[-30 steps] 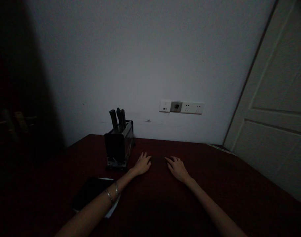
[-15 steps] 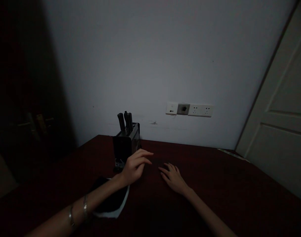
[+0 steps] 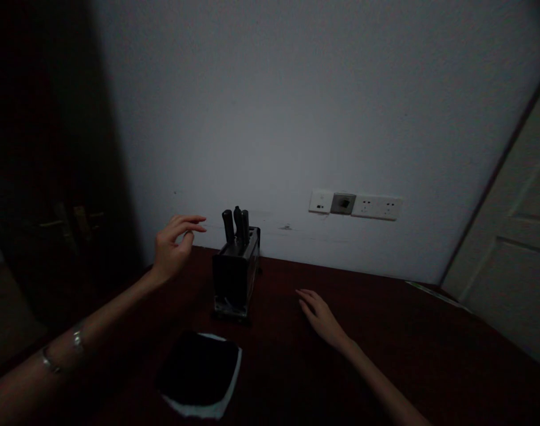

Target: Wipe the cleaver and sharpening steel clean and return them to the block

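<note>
A dark knife block [image 3: 235, 278] with several black knife handles [image 3: 235, 225] sticking up stands on the dark red table [image 3: 429, 349] near the wall. My left hand [image 3: 174, 248] is raised in the air just left of the handles, fingers loosely curled and apart, holding nothing. My right hand [image 3: 319, 316] lies flat on the table to the right of the block, fingers stretched out. A black cloth with a white edge [image 3: 201, 374] lies on the table in front of the block.
A row of wall sockets [image 3: 355, 204] sits on the white wall behind the table. A pale door [image 3: 522, 248] is at the right. A dark door with handles [image 3: 70, 222] is at the left in shadow.
My left hand has lifted off the table and moved up and left to beside the knife handles. My right hand has stayed flat on the table. The view has turned a little left.
</note>
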The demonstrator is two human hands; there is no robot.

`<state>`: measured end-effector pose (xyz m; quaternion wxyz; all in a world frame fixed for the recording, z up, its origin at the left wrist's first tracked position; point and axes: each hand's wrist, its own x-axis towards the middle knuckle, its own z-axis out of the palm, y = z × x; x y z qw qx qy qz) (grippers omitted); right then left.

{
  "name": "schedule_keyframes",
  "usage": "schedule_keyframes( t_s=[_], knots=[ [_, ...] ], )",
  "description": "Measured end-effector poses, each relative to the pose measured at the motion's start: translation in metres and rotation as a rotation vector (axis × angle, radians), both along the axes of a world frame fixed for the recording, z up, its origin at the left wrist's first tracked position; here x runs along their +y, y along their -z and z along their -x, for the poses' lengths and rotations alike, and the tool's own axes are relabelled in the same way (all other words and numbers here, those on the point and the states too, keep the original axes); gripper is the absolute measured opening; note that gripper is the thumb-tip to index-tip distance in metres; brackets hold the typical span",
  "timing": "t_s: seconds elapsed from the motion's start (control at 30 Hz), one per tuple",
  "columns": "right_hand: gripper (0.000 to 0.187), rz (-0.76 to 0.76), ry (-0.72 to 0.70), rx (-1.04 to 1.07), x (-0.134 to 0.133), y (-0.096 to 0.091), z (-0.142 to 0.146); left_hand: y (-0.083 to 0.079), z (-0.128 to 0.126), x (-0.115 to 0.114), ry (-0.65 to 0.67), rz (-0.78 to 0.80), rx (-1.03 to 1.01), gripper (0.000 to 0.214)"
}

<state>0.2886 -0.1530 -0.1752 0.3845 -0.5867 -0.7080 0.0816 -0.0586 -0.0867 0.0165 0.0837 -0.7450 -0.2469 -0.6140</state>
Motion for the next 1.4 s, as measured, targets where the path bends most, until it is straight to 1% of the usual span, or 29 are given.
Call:
schedule_keyframes(
  t_s=[0.1, 0.2, 0.27, 0.33, 0.43, 0.5, 0.63, 0.73, 0.87, 1.0, 1.23, 1.4],
  knots=[
    [0.033, -0.021, -0.054, 0.082, 0.014, -0.011, 0.011, -0.01, 0.007, 0.029, 0.033, 0.214, -0.046, 0.021],
    [0.023, 0.054, -0.066, 0.145, 0.021, -0.014, 0.023, -0.017, 0.008, 0.057, 0.105, 0.444, -0.03, 0.025],
    [0.02, 0.097, -0.072, 0.165, 0.023, -0.012, 0.03, -0.019, 0.006, 0.072, 0.177, 0.582, 0.013, 0.032],
    [0.018, 0.104, -0.077, 0.177, 0.023, -0.007, 0.034, -0.018, 0.003, 0.084, 0.259, 0.692, 0.061, 0.041],
    [0.012, 0.127, -0.072, 0.241, 0.021, 0.002, 0.037, -0.015, -0.003, 0.095, 0.355, 0.811, 0.117, 0.051],
    [0.013, 0.155, -0.07, 0.284, 0.018, 0.007, 0.038, -0.013, -0.007, 0.098, 0.42, 0.864, 0.15, 0.051],
    [0.019, 0.166, -0.056, 0.309, 0.012, 0.015, 0.038, -0.01, -0.015, 0.097, 0.567, 0.942, 0.213, 0.041],
    [0.021, 0.155, -0.05, 0.359, 0.008, 0.021, 0.038, -0.009, -0.022, 0.095, 0.627, 0.956, 0.224, 0.038],
    [0.02, 0.152, -0.053, 0.399, 0.005, 0.027, 0.037, -0.005, -0.028, 0.096, 0.582, 0.919, 0.225, 0.033],
    [0.019, 0.155, -0.053, 0.389, 0.004, 0.028, 0.037, -0.002, -0.032, 0.1, 0.507, 0.893, 0.204, 0.026],
    [0.018, 0.171, -0.06, 0.369, 0.001, 0.024, 0.037, 0.001, -0.034, 0.107, 0.504, 0.887, 0.172, 0.022],
    [0.019, 0.165, -0.064, 0.36, -0.001, 0.023, 0.037, 0.002, -0.033, 0.11, 0.502, 0.884, 0.201, 0.023]
  ],
)
